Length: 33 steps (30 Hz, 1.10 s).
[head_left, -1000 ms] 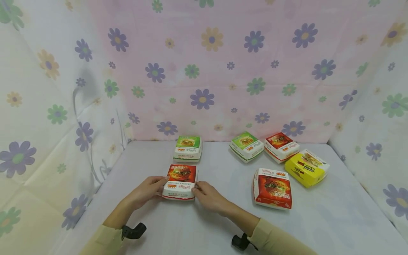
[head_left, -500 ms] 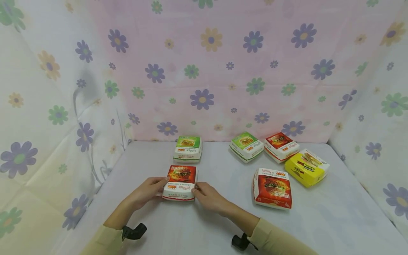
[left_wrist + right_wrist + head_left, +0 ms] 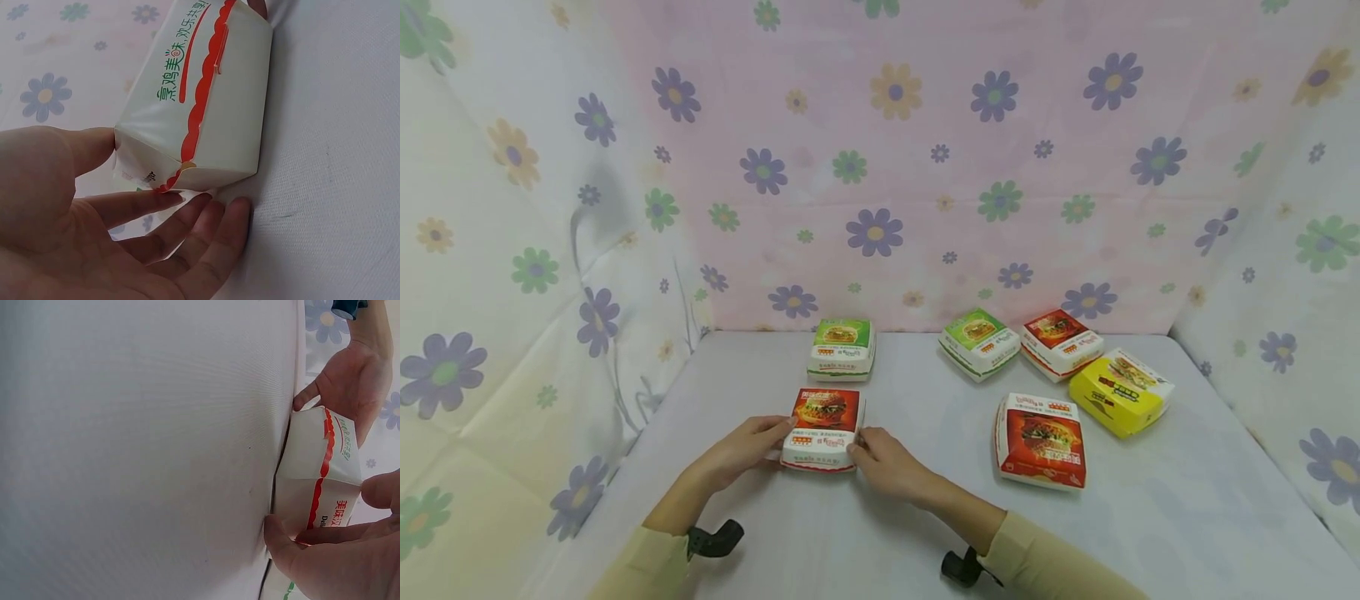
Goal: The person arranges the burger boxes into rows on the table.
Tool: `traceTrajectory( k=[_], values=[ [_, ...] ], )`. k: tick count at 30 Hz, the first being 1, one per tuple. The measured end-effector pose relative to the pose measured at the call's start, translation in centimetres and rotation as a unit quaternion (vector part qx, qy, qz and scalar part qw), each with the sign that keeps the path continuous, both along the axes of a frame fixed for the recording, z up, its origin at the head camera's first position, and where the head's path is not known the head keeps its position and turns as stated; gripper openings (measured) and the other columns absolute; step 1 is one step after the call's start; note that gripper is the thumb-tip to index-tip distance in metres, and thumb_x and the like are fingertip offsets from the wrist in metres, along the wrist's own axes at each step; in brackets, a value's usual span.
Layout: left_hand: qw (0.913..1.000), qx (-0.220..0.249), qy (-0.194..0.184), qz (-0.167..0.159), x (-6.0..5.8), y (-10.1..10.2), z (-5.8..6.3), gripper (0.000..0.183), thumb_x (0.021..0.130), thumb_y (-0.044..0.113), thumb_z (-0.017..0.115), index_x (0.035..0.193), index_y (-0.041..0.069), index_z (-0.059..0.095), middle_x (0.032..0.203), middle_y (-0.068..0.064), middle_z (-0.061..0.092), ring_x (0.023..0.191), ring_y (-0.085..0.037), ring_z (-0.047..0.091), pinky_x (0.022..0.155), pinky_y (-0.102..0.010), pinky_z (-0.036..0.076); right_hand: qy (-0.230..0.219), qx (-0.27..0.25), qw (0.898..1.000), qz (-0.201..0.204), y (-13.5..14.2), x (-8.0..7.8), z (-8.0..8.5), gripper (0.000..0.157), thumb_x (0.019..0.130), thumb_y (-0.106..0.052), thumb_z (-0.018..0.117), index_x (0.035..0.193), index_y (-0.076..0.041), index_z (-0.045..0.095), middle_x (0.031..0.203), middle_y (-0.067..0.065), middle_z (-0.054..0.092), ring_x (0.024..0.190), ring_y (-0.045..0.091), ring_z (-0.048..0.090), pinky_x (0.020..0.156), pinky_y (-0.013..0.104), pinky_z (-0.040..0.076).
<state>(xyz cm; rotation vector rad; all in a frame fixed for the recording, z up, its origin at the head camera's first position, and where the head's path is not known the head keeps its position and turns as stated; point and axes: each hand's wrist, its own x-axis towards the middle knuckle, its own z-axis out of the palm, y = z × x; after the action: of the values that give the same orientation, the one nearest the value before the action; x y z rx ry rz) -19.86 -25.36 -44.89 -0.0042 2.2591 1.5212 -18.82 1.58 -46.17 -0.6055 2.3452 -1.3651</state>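
A red and white burger box (image 3: 823, 427) lies on the table between my two hands. On its left side my left hand (image 3: 751, 447) grips it, thumb at the top edge and fingers along the side wall. My right hand (image 3: 889, 467) holds the opposite side, with its thumb near the front right corner. In the left wrist view the thumb touches one corner of the box (image 3: 212, 106), while the fingertips reach its lower side. The right wrist view shows the box (image 3: 319, 469) standing between both hands, its lid closed.
Behind the held box stands a green and white burger box (image 3: 842, 350). To the right are another green box (image 3: 979, 343), a red box (image 3: 1062, 343), a yellow box (image 3: 1122, 393) and a nearer red box (image 3: 1041, 440). Flowered cloth (image 3: 910, 167) walls the table's back and sides.
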Motion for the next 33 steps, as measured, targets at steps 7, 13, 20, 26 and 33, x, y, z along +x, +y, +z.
traceTrajectory(
  k=[7, 13, 20, 26, 33],
  values=[
    [1.0000, -0.005, 0.003, -0.007, -0.03, -0.15, 0.00, 0.065, 0.108, 0.039, 0.051, 0.145, -0.013, 0.043, 0.129, -0.019, 0.065, 0.115, -0.027, 0.064, 0.089, -0.042, 0.059, -0.009, 0.001, 1.000, -0.006, -0.09, 0.11, 0.21, 0.051, 0.108, -0.024, 0.047, 0.144, 0.012, 0.045, 0.145, 0.027, 0.048, 0.134, 0.036, 0.047, 0.110, 0.056, 0.042],
    [0.9999, -0.010, -0.001, -0.005, 0.03, -0.14, 0.20, 0.068, 0.107, 0.042, 0.053, 0.145, -0.014, 0.042, 0.131, -0.021, 0.064, 0.118, -0.031, 0.063, 0.091, -0.044, 0.058, -0.001, 0.001, 1.000, -0.013, -0.28, -0.06, 0.35, 0.032, 0.107, -0.019, 0.048, 0.123, 0.008, 0.058, 0.128, 0.020, 0.054, 0.110, 0.027, 0.049, 0.091, 0.046, 0.045],
    [0.9999, 0.003, -0.006, -0.011, -0.06, -0.29, 0.53, 0.070, 0.108, 0.042, 0.051, 0.147, -0.015, 0.038, 0.134, -0.024, 0.061, 0.121, -0.034, 0.061, 0.093, -0.046, 0.057, -0.001, -0.005, 1.000, -0.027, -0.12, 0.13, 0.69, 0.031, 0.106, -0.021, 0.051, 0.119, 0.006, 0.058, 0.118, 0.017, 0.052, 0.099, 0.024, 0.048, 0.078, 0.039, 0.042],
    [0.9997, 0.009, -0.008, -0.019, -0.16, -0.41, 0.61, 0.073, 0.107, 0.044, 0.051, 0.148, -0.014, 0.036, 0.137, -0.024, 0.059, 0.122, -0.033, 0.061, 0.094, -0.046, 0.057, -0.001, -0.005, 0.999, -0.035, 0.00, 0.27, 0.75, 0.030, 0.106, -0.023, 0.051, 0.115, 0.005, 0.060, 0.117, 0.016, 0.054, 0.098, 0.023, 0.048, 0.076, 0.038, 0.042],
    [0.9995, 0.009, -0.001, -0.029, -0.32, -0.46, 0.77, 0.074, 0.107, 0.045, 0.050, 0.150, -0.012, 0.034, 0.140, -0.025, 0.057, 0.123, -0.034, 0.060, 0.094, -0.047, 0.057, -0.013, -0.006, 0.999, -0.030, 0.34, 0.35, 0.48, 0.041, 0.108, -0.030, 0.049, 0.128, 0.005, 0.057, 0.129, 0.019, 0.053, 0.106, 0.025, 0.048, 0.084, 0.043, 0.046]
  ],
)
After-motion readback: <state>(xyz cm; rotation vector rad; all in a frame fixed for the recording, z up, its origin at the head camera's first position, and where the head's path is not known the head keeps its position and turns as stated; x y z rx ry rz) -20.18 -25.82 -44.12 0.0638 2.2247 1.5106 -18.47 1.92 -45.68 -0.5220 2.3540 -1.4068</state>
